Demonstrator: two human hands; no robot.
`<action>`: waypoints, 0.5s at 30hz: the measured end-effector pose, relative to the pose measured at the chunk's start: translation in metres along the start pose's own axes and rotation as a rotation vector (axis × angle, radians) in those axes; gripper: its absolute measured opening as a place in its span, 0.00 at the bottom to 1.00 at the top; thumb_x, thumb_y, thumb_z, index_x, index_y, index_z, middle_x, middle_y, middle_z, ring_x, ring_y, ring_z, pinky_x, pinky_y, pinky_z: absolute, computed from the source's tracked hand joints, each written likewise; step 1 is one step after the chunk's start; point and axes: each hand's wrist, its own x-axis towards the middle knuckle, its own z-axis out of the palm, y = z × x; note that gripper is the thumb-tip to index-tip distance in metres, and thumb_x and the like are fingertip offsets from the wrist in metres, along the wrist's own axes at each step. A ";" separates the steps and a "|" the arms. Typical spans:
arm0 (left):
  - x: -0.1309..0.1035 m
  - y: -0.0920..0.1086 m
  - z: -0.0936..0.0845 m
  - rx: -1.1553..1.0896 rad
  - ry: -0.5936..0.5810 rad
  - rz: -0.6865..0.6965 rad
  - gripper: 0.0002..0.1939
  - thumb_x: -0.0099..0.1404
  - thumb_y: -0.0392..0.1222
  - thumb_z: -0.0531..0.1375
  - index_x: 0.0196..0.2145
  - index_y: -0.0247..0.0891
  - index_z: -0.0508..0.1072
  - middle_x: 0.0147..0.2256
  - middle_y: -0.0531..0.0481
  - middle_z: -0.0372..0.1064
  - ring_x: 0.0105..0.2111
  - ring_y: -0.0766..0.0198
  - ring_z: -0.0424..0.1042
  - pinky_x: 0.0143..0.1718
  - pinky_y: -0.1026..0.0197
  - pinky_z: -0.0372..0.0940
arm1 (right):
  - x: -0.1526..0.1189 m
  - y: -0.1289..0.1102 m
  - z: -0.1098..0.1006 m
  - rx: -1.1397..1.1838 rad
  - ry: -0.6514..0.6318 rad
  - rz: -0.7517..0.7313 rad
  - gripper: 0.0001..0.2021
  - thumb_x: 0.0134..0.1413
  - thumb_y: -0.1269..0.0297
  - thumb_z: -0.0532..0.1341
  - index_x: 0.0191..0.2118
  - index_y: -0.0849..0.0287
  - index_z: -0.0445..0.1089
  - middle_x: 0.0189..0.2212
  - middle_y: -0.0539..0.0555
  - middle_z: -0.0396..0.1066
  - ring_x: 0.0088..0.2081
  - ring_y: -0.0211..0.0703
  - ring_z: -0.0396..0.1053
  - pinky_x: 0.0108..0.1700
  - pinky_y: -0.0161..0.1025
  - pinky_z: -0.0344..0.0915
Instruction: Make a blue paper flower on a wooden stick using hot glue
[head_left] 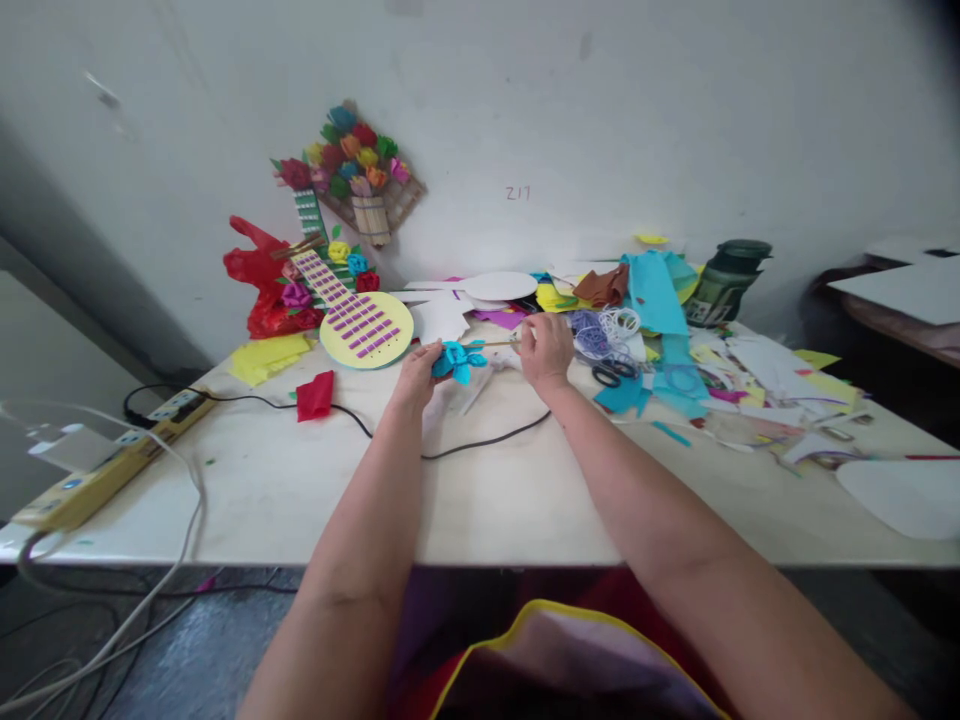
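A blue paper flower (459,360) is pinched in my left hand (421,372), its petals facing right, above the middle of the table. From the flower a thin brown stick (498,345) runs level to my right hand (547,345), whose fingers are closed on its far end. Below the flower, a whitish glue gun (480,385) seems to lie on the table, partly hidden and blurred. Left of my hands lies a yellow round-bodied paper guitar (367,340) with purple strips, and a red paper piece (315,396) is nearer me.
A yellow power strip (112,470) with cables is at the left edge. A black cord (487,442) crosses the table. Scissors (615,374), purple yarn (592,335), blue paper (656,290) and a dark green bottle (727,285) stand or lie right. Paper flowers (360,150) hang on the wall.
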 end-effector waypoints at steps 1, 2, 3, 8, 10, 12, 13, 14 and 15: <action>0.001 0.000 -0.001 -0.015 0.025 0.019 0.16 0.48 0.48 0.69 0.25 0.35 0.68 0.22 0.54 0.65 0.23 0.68 0.65 0.27 0.61 0.68 | 0.001 0.002 0.000 -0.006 -0.001 0.059 0.22 0.65 0.62 0.42 0.48 0.62 0.70 0.48 0.63 0.70 0.50 0.51 0.63 0.51 0.43 0.54; 0.003 -0.001 -0.002 -0.025 0.047 0.035 0.16 0.48 0.48 0.69 0.25 0.35 0.68 0.22 0.54 0.64 0.23 0.67 0.65 0.28 0.60 0.67 | 0.002 0.004 0.000 -0.014 -0.019 0.113 0.22 0.65 0.62 0.42 0.48 0.63 0.70 0.46 0.63 0.71 0.49 0.51 0.64 0.51 0.43 0.55; 0.004 -0.001 -0.004 -0.031 0.068 0.050 0.16 0.48 0.49 0.68 0.24 0.35 0.68 0.22 0.55 0.64 0.23 0.67 0.65 0.28 0.60 0.67 | 0.002 0.005 0.001 -0.026 -0.056 0.159 0.21 0.65 0.62 0.42 0.46 0.62 0.70 0.44 0.63 0.72 0.48 0.51 0.65 0.50 0.44 0.55; 0.009 -0.002 -0.008 -0.025 0.143 0.110 0.17 0.49 0.51 0.67 0.24 0.36 0.67 0.23 0.54 0.65 0.25 0.66 0.67 0.28 0.61 0.67 | 0.002 0.005 0.002 -0.149 -0.288 0.180 0.18 0.58 0.61 0.50 0.46 0.63 0.71 0.44 0.65 0.73 0.49 0.56 0.67 0.49 0.47 0.57; 0.009 -0.002 -0.008 -0.021 0.158 0.127 0.16 0.49 0.51 0.67 0.25 0.36 0.68 0.24 0.52 0.67 0.26 0.65 0.68 0.29 0.62 0.67 | 0.000 0.003 0.004 -0.215 -0.376 0.146 0.20 0.55 0.59 0.54 0.49 0.64 0.69 0.48 0.67 0.71 0.52 0.59 0.66 0.52 0.49 0.57; 0.009 -0.002 -0.008 -0.014 0.171 0.138 0.17 0.49 0.51 0.67 0.26 0.36 0.69 0.24 0.52 0.68 0.27 0.65 0.68 0.29 0.61 0.67 | -0.002 0.002 0.007 -0.256 -0.463 0.141 0.22 0.53 0.58 0.56 0.51 0.65 0.68 0.50 0.69 0.69 0.53 0.60 0.65 0.53 0.50 0.56; 0.009 -0.003 -0.008 -0.011 0.179 0.141 0.17 0.49 0.52 0.68 0.26 0.36 0.69 0.24 0.52 0.67 0.26 0.65 0.68 0.29 0.61 0.67 | -0.002 0.002 0.009 -0.267 -0.496 0.143 0.23 0.53 0.58 0.56 0.51 0.66 0.68 0.50 0.69 0.69 0.53 0.60 0.65 0.54 0.50 0.56; 0.009 -0.003 -0.008 -0.007 0.184 0.146 0.17 0.49 0.52 0.68 0.26 0.36 0.69 0.24 0.52 0.67 0.26 0.65 0.68 0.29 0.61 0.67 | -0.003 0.002 0.012 -0.273 -0.519 0.141 0.23 0.53 0.58 0.56 0.52 0.66 0.67 0.51 0.69 0.69 0.54 0.59 0.64 0.54 0.50 0.56; 0.008 -0.003 -0.007 -0.002 0.188 0.151 0.18 0.49 0.53 0.67 0.26 0.36 0.69 0.24 0.52 0.67 0.26 0.65 0.68 0.29 0.61 0.67 | -0.004 0.003 0.014 -0.279 -0.529 0.135 0.23 0.53 0.58 0.56 0.52 0.66 0.67 0.51 0.69 0.68 0.54 0.59 0.64 0.54 0.50 0.57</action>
